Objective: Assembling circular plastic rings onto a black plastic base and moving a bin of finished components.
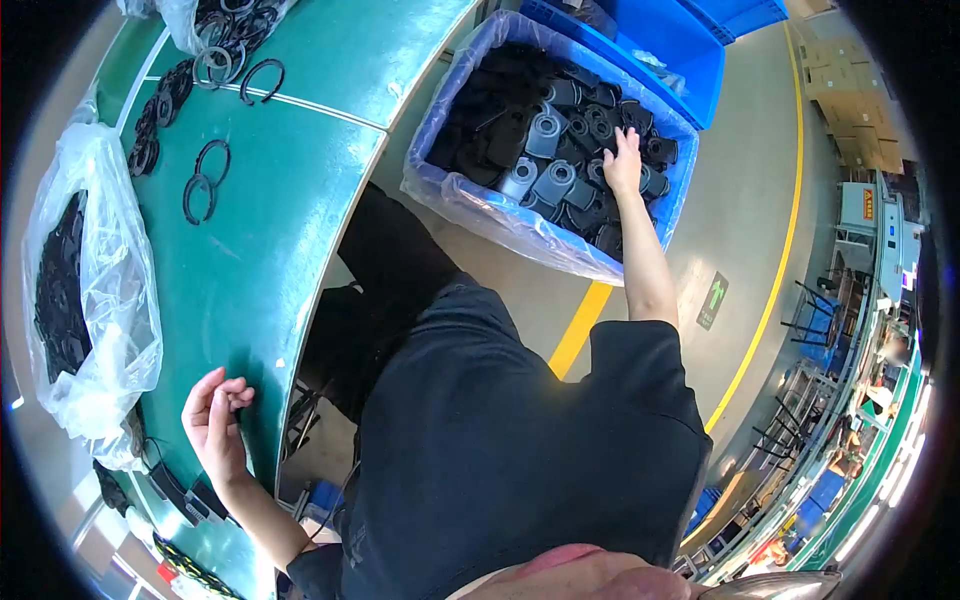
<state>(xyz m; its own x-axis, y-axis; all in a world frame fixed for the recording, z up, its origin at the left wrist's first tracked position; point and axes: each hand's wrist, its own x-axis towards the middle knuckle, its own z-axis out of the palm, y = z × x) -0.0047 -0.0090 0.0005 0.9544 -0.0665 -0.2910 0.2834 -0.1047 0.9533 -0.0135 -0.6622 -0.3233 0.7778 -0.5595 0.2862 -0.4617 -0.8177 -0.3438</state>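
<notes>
My right hand [624, 162] reaches into a blue plastic crate [686, 190] lined with clear film. Its fingers are stretched out over the black molded plastic parts [577, 130], and I see nothing gripped in them. Several parts lying near it look greyer and shiny, each with a round ring-shaped end. My left hand [216, 420] hovers at or rests on the green table [250, 290] near its edge, loosely curled with fingers apart and nothing visible in it. Farther along the table lie two black open rings [200, 198], touching each other.
A clear plastic bag [110, 290] of black parts sits at the table's left side. More black rings [170, 95] are heaped at the far left, by another bag. A second blue crate [690, 75] stands behind the first. Yellow lines [795, 150] mark the floor; cardboard boxes [845, 90] are stacked beyond.
</notes>
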